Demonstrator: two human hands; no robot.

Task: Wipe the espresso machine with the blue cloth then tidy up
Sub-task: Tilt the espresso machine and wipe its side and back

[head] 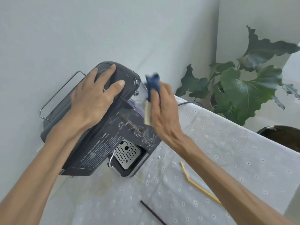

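**Wiping in progress: machine braced, cloth at the right side panel**

Espresso machine (103, 132) standing tilted on the white tablecloth (211, 159), against the wall; drip grille visible at the lower front. Residue streaks noted on the dark side panel.

Advisable, by judgement: keep the bracing pressure steady on top so the body does not slide; work the cloth in overlapping strokes across the streaked panel; refold to a clean face once soiled.

Left hand (94, 98): fingers straight and spread, pressed flat on the machine's top. Nothing gripped.

Right hand (162, 111): fingers curled round the bunched blue cloth (153, 83), held at the machine's upper right edge; motion-blurred, contact with the panel not certain.
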